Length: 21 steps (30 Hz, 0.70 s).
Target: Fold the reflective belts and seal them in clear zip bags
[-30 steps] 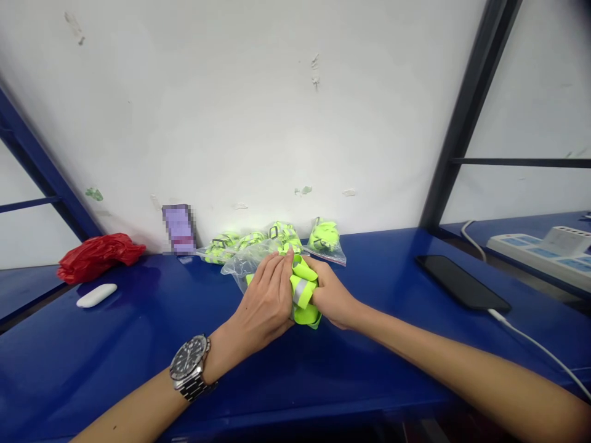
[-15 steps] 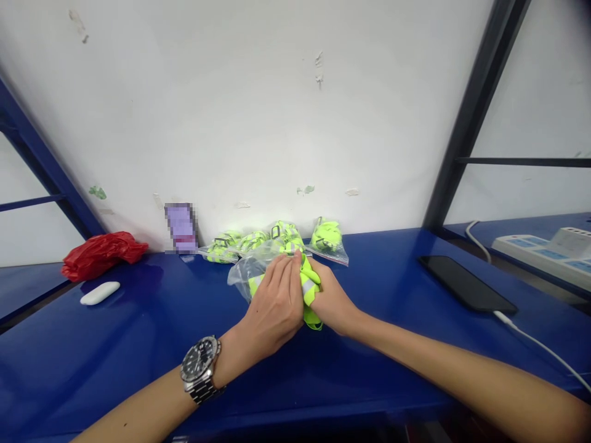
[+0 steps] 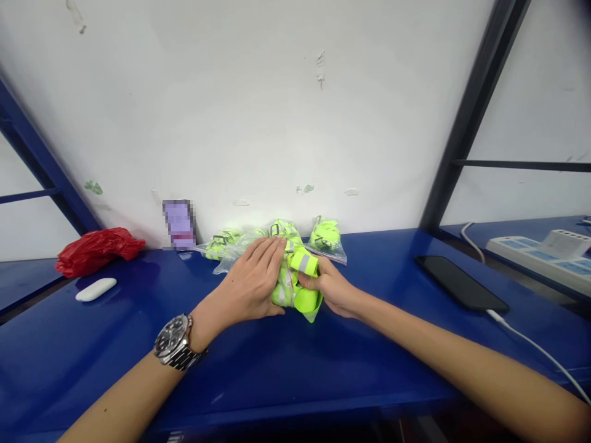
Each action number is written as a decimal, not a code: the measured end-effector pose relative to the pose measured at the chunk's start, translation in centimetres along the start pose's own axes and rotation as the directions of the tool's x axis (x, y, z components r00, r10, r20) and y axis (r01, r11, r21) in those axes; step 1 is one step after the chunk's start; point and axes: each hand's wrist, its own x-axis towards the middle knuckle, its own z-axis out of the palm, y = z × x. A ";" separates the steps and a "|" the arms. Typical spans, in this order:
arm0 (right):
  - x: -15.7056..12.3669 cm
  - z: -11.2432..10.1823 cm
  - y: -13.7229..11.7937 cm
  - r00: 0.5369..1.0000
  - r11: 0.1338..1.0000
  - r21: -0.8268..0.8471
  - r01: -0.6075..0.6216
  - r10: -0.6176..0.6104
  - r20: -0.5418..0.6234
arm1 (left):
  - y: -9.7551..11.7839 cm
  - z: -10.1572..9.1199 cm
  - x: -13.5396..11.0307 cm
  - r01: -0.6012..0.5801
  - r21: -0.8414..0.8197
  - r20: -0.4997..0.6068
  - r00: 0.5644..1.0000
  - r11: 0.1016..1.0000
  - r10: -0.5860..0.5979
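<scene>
A neon-yellow reflective strap bundle (image 3: 305, 264) with silver bands is between my two hands, partly inside a clear plastic bag (image 3: 226, 263). My left hand (image 3: 253, 277) is closed round the bag's left side, its fingers together over the top and the thumb low in front. From the right, my right hand (image 3: 336, 288) grips the strap bundle, thumb pressing on its near side. Part of the bundle sticks out between the hands. Behind it, against the wall, lie several bagged neon-yellow bundles (image 3: 223, 242), with another bagged bundle (image 3: 325, 234) to the right.
A red plastic bag (image 3: 99, 250) and a white case (image 3: 96, 289) lie at the left of the blue tabletop (image 3: 277, 369). A phone (image 3: 179, 224) leans on the wall. To the right are a black phone (image 3: 462, 283) on a white cable and a power strip (image 3: 535, 255).
My left hand has shifted left and flattened along the bag, exposing more of the bundle. My right thumb now shows on the straps. The view has shifted slightly.
</scene>
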 end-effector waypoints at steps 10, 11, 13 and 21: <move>-0.4 -1.1 0.7 0.994 0.999 -0.032 0.018 -0.015 0.110 | 0.6 1.3 -0.2 0.050 -0.077 -0.041 0.998 0.996 -0.053; -0.4 -0.9 0.8 0.996 0.998 -0.049 0.039 -0.035 0.086 | 0.9 1.4 -0.1 0.058 -0.084 -0.049 0.997 0.995 -0.062; -0.4 -0.4 1.0 0.997 0.993 -0.095 0.067 -0.062 0.049 | 1.3 1.4 0.0 0.069 -0.087 -0.067 0.995 0.994 -0.075; -0.1 0.1 1.8 0.977 0.885 -0.421 0.198 -0.214 0.009 | 2.3 1.5 -0.1 0.076 -0.131 -0.111 0.990 0.988 -0.091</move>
